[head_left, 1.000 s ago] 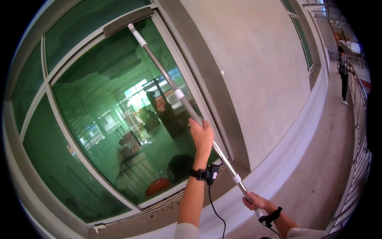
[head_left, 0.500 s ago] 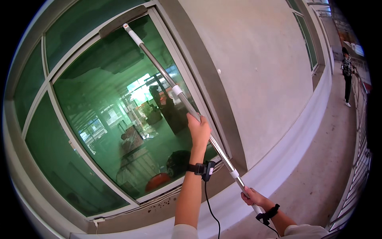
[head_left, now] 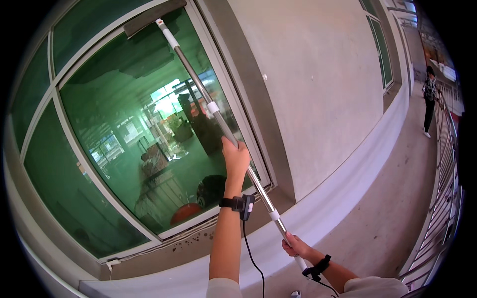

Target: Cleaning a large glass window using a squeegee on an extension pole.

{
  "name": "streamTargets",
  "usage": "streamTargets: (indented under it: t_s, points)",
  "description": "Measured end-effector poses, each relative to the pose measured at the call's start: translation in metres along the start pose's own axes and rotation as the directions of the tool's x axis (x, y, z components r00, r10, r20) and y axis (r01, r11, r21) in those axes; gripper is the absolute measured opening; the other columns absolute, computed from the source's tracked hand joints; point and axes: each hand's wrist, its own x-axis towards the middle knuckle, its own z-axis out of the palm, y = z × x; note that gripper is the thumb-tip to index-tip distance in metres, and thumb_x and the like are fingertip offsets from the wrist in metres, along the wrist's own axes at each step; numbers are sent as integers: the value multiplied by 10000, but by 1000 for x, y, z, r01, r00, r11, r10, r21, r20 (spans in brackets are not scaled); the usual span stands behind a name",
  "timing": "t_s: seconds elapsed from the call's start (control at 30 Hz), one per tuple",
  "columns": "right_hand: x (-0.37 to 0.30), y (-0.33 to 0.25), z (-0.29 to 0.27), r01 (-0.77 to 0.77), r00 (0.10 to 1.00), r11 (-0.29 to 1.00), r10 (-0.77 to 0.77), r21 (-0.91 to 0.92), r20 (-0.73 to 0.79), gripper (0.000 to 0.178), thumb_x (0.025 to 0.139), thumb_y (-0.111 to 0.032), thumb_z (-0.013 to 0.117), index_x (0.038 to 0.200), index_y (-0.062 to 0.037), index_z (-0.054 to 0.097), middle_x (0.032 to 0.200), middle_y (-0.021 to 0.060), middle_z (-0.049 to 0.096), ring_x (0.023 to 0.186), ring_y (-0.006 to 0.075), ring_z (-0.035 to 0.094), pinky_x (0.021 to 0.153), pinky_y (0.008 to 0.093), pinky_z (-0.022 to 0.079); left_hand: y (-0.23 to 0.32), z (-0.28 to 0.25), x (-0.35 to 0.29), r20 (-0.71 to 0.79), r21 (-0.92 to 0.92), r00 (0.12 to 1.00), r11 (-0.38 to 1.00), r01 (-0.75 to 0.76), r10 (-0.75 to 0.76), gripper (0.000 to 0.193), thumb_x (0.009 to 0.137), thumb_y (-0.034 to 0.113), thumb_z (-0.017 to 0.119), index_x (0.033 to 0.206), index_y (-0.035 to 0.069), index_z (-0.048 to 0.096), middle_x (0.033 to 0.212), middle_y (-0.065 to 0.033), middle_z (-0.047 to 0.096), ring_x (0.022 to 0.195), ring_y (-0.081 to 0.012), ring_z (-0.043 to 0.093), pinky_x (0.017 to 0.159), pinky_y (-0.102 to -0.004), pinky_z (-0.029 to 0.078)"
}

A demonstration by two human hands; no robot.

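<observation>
A long-handled window mop (head_left: pixel 198 85) slants up across the view, with a silver telescopic pole and white collars. Its flat grey pad (head_left: pixel 149 20) lies at the top edge of a green-tinted window pane (head_left: pixel 114 164), by the pane's upper right corner. Partway up the pole, my left hand (head_left: pixel 235 156) is closed round it. Lower down, near the white end grip, my right hand (head_left: pixel 296 245) wraps the same pole. Both wrists wear black straps, the left one with a small black box and cable. Darker, uneven patches show on the glass below the pad.
A grey wall (head_left: pixel 318 84) stands right of the window, above a pale ledge (head_left: pixel 328 208). Beyond runs a walkway (head_left: pixel 367 223) with a metal railing (head_left: pixel 437 198). Farther along it stands another person (head_left: pixel 429 102). A white plug and cable (head_left: pixel 113 262) lie below the window frame.
The window, pole and both hands appear farther left in the view, and the pad sits slightly higher in the picture. Both hands keep their hold on the pole.
</observation>
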Motion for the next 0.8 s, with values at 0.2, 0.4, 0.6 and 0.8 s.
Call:
streamTargets:
  t_s: [0.2, 0.4, 0.6, 0.8]
  points:
    - [-36, -3, 19, -47, 999, 999, 47, -6, 1, 647, 937, -663, 234, 588, -129, 343, 471, -21, 304, 419, 93, 288, 406, 255, 228, -14, -9, -10, -42, 98, 999, 995, 31, -27, 133, 848, 17, 471, 952, 16, 389, 701, -78, 461, 443, -174, 489, 387, -318, 462]
    - [-86, 27, 22, -126, 992, 991, 127, 35, -19, 642, 932, -673, 238, 618, -123, 343, 481, -28, 288, 422, 94, 249, 414, 254, 237, -6, 2, -67, -27, 97, 992, 988, 122, -120, 122, 841, 12, 471, 931, 17, 389, 703, -87, 464, 432, -191, 502, 369, -317, 455]
    - [-128, 104, 14, -147, 989, 984, 147, 102, 9, 661, 904, -711, 263, 628, -120, 372, 480, -28, 292, 392, 89, 256, 387, 259, 223, -20, 3, -138, -19, 66, 978, 976, 209, -208, 126, 846, 5, 470, 940, 19, 387, 693, -104, 495, 448, -199, 531, 372, -331, 457]
    - [-178, 143, 15, -239, 966, 969, 243, 57, -88, 700, 886, -737, 253, 580, -122, 390, 447, -16, 322, 366, 100, 309, 350, 265, 224, -79, 12, -191, -39, 113, 994, 988, 102, -98, 133, 855, -2, 448, 972, 23, 390, 618, -78, 473, 419, -172, 503, 358, -316, 426]
